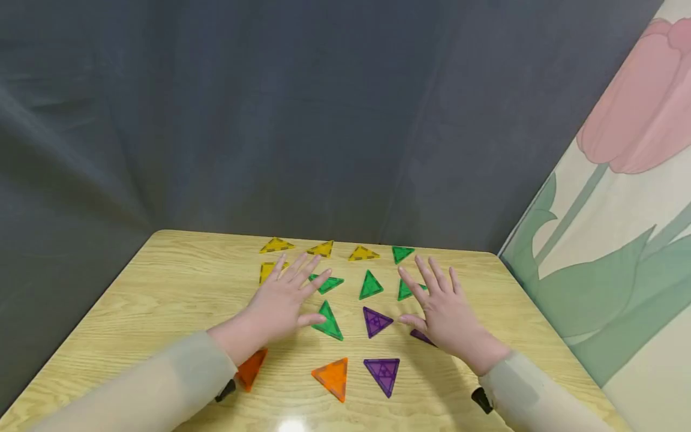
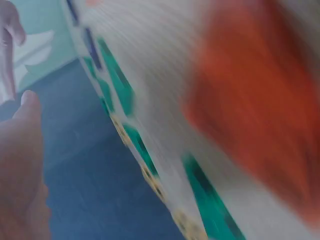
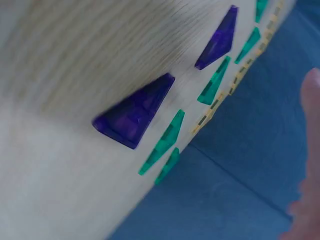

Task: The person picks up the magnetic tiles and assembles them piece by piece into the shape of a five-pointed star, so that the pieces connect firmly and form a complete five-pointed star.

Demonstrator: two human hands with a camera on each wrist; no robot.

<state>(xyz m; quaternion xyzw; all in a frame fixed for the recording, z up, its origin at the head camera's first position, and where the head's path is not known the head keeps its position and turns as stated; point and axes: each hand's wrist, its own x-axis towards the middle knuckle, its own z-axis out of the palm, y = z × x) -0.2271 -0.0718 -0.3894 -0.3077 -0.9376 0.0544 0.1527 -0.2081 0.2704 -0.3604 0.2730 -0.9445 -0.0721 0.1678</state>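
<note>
My left hand (image 1: 283, 300), its fingers spread, hovers over the left side of a group of translucent triangular magnetic tiles and holds nothing. It partly covers a yellow tile (image 1: 266, 271), and a green tile (image 1: 330, 324) shows just past its thumb. Under that forearm lies an orange-red tile (image 1: 252, 369), blurred in the left wrist view. My right hand (image 1: 445, 306) is likewise spread over the right side, with nothing in it. Beneath it a purple tile (image 3: 135, 112) lies flat, partly hidden in the head view. Another green tile (image 1: 407, 290) peeks out by its index finger.
Yellow tiles (image 1: 364, 253) line the far table edge beside a green tile (image 1: 402, 254). Between the hands lie a green tile (image 1: 370, 286) and a purple tile (image 1: 376, 322); nearer are orange (image 1: 333, 379) and purple (image 1: 383, 375) ones. A dark curtain (image 1: 302, 120) hangs behind the wooden table (image 1: 178, 288).
</note>
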